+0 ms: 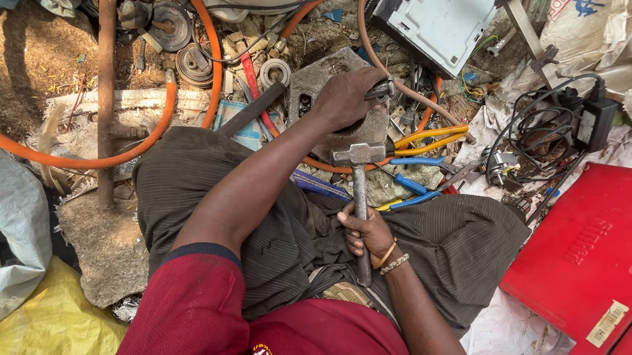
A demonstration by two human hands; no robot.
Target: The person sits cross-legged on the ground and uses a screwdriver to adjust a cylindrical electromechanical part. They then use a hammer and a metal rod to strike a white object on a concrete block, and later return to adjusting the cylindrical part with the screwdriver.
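My right hand (366, 233) grips the metal handle of a hammer (359, 195), whose steel head sits raised over a grey stone block (323, 78). My left hand (345, 98) reaches forward and rests on that block, holding a small dark metal part (381, 89) between thumb and fingers. Both arms cross over my lap, which is covered in dark striped cloth. What lies under the left palm is hidden.
An orange hose (192, 35) loops over the dirt ground. Yellow-handled and blue-handled pliers (421, 159) lie right of the block. A red metal case (599, 257) sits at right, black cables and an adapter (594, 119) above it, pulleys (194, 61) and scrap at top.
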